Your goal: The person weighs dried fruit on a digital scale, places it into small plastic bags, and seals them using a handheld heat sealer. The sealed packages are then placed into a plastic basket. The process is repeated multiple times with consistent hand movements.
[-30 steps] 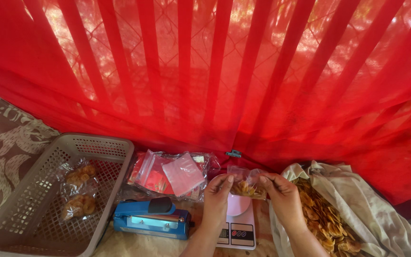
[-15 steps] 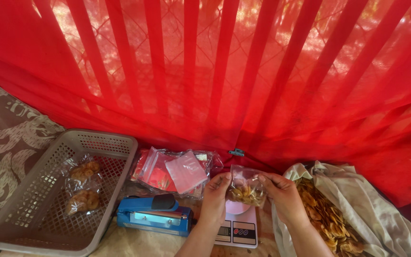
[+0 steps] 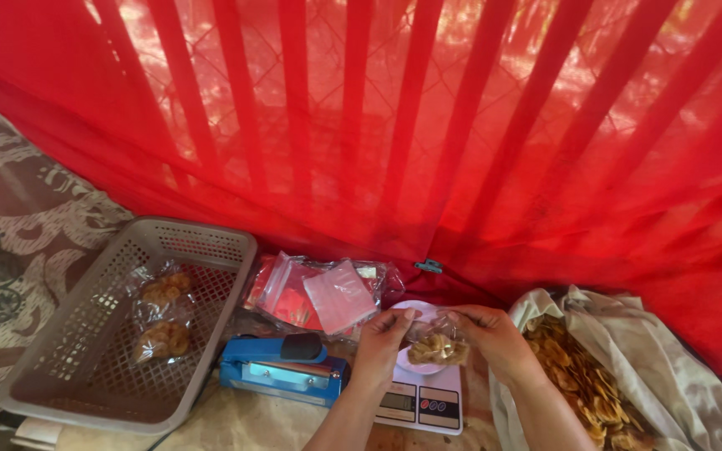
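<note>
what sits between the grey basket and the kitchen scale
In the head view, a blue heat sealer lies between the grey basket and the white kitchen scale.

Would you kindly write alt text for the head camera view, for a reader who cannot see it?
Two hands, left hand and right hand, hold a small clear bag of golden chips over a white kitchen scale. A blue heat sealer and a grey basket with two filled bags lie to the left, an open sack of chips to the right, red netting behind.
</note>
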